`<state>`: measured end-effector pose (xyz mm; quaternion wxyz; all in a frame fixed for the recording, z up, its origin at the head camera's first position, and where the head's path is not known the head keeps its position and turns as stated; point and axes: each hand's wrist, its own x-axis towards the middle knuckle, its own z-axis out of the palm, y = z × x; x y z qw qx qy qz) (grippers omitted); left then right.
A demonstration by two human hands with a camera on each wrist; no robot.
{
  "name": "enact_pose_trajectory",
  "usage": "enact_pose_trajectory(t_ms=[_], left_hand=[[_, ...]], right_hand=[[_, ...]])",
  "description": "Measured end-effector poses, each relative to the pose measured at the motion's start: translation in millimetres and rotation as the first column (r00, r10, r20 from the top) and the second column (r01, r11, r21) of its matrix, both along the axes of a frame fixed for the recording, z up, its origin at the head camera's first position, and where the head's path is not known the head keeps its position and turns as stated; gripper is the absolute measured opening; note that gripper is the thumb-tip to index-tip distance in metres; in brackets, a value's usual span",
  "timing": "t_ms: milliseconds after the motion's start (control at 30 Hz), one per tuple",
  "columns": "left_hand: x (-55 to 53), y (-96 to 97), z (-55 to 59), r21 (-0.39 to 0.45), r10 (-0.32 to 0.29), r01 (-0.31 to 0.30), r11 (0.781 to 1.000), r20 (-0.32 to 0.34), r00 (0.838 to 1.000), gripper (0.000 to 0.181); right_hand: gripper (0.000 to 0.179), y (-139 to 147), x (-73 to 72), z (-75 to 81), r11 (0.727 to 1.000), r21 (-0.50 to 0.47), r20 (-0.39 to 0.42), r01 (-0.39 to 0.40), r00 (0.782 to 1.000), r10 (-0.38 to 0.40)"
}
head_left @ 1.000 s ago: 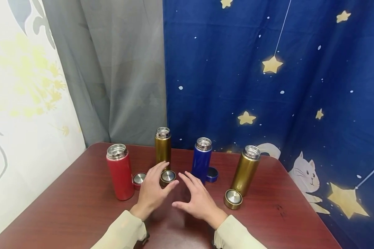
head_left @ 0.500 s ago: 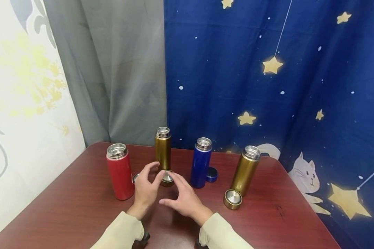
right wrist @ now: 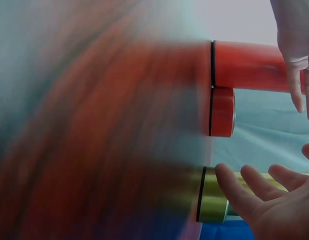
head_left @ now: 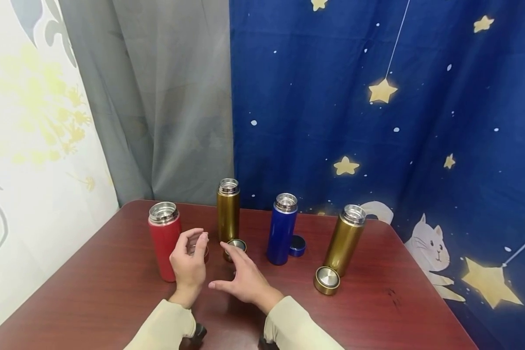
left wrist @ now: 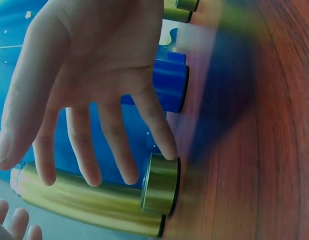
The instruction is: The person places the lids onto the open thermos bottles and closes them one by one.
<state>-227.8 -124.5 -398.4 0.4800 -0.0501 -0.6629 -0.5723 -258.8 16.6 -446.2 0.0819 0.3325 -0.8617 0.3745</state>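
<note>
Head view: four bottles [head_left: 282, 236] stood uncapped, lids [head_left: 326, 280] not refitted, as left hand [head_left: 189, 267] and right hand [head_left: 248, 281] hovered empty, fingers relaxed.

Red flask [head_left: 163, 250], blue flask [head_left: 281, 238], rear gold flask [head_left: 228, 214] and right gold flask [head_left: 344, 243]: smooth glossy coated bodies, the gold pair metallic-looking, with shiny bare-metal necks [head_left: 286, 209]. Front gold lid [head_left: 326, 279] has a silvery metal top and satin gold band; blue lid [head_left: 297, 246] is smooth, dark on top. Table [head_left: 92, 277] is smooth wood grain with slight sheen; gray curtain [head_left: 192, 107], starry curtain [head_left: 306, 121] and sleeves [head_left: 164, 328] are matt cloth.
</note>
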Motion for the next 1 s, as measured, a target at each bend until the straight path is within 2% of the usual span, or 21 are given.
enact_pose_trajectory(t_ms=[333,400,467,533,633,667,700,767,900,1000], left_hand=[[3.5,-2.7,-2.3,0.059,0.101,-0.1,0.993,-0.015,0.995,0.014],[4.4,-4.9,-5.2,0.079,0.111,-0.108,0.991,-0.022,0.994,0.014],[-0.1,-9.7,-15.6,0.101,0.123,-0.118,0.988,-0.043,0.992,0.015],[0.5,-11.3,-18.2,0.125,0.126,-0.117,0.985,-0.067,0.99,0.017],[1.8,-12.8,-18.1,0.166,0.138,-0.12,0.979,-0.104,0.985,0.02],[4.7,-12.2,-14.7,0.181,0.141,-0.121,0.976,-0.106,0.984,0.021],[8.5,-11.4,-10.6,0.192,0.145,-0.123,0.974,-0.104,0.984,0.022],[11.3,-13.8,-10.7,0.215,0.161,-0.139,0.967,-0.087,0.983,0.025],[15.5,-22.6,-15.6,0.228,0.213,-0.201,0.953,-0.031,0.977,0.029],[10.2,-34.1,-25.6,0.227,0.259,-0.254,0.94,0.012,0.966,0.034]], right_hand=[[0.091,-11,-3.1,0.1,1.0,0.01,0.047,0.009,0.999,-0.009],[0.091,-15,-3.7,-0.1,1.0,0.007,0.062,0.007,0.998,-0.007],[0.091,-19,-4.1,-0.2,1.0,0.007,0.075,0.001,0.997,-0.002],[0.091,-23,-4.3,-0.9,1.0,0.009,0.085,-0.001,0.996,0.0],[0.091,-29,-5.1,-1.2,1.0,0.018,0.099,0.001,0.995,-0.003],[0.091,-32,-5.5,-1.2,1.0,0.021,0.101,-0.001,0.995,-0.002],[0.091,-34,-5.6,-0.9,1.0,0.024,0.106,-0.003,0.994,0.0],[0.092,-38,-5.7,-0.6,0.999,0.038,0.111,-0.011,0.994,0.007],[0.093,-47,-5.2,-2.6,0.998,0.057,0.133,-0.018,0.991,0.01],[0.097,-53,-6.6,-5.3,0.997,0.079,0.158,0.017,0.987,-0.029]])
